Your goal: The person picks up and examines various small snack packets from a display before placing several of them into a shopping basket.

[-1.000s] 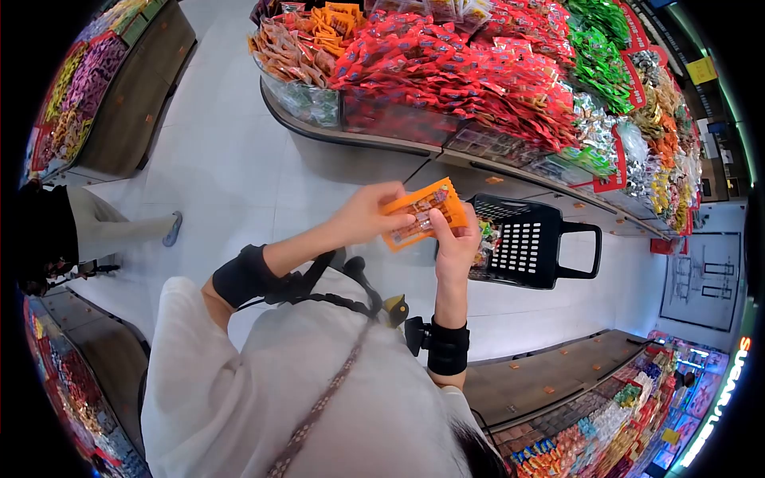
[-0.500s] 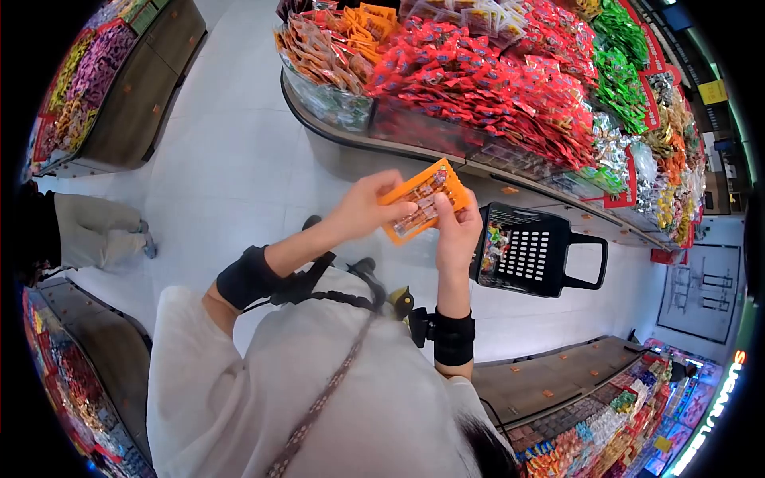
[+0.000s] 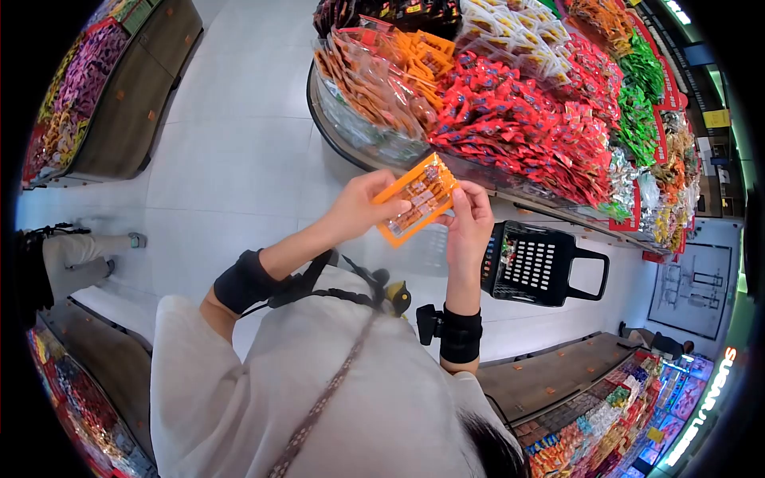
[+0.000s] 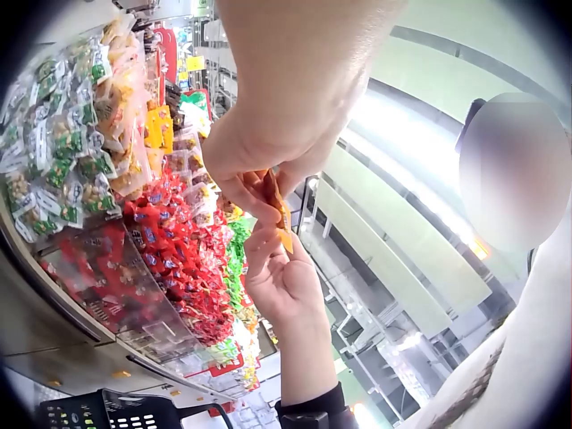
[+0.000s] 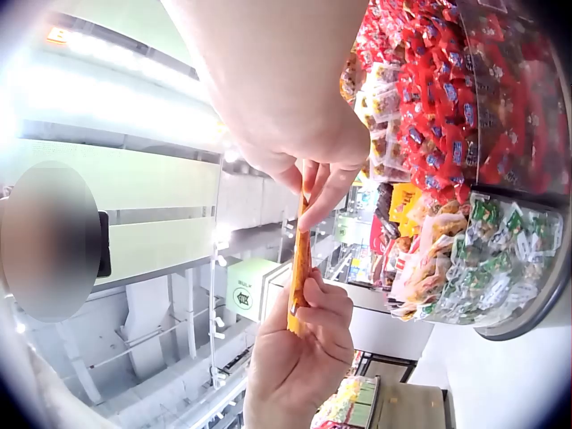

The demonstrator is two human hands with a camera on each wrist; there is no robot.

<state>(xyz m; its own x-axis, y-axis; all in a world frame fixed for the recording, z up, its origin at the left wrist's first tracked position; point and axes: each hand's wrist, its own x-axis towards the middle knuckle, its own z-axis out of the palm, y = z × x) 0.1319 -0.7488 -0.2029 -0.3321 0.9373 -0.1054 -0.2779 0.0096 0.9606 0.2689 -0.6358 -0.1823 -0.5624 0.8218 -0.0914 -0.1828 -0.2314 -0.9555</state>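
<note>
An orange snack packet with a clear front is held up before the chest, in front of the candy display. My left hand pinches its left side, the thumb lying across the clear front. At the packet's right edge, my right hand pinches with thumb and fingers. Seen edge-on in the right wrist view, the thin packet runs between both hands. The left wrist view also has the packet between the two hands, partly hidden by the fingers.
A black shopping basket with some wrapped items inside stands beyond my right hand. The rounded display counter holds heaps of red candy packs and orange packets. Another person is at far left, near a dark cabinet.
My right thumb has moved from the packet's front to its right edge. The packet is tilted more steeply. In view, the display and basket have shifted right, and more of the display's left end shows.
</note>
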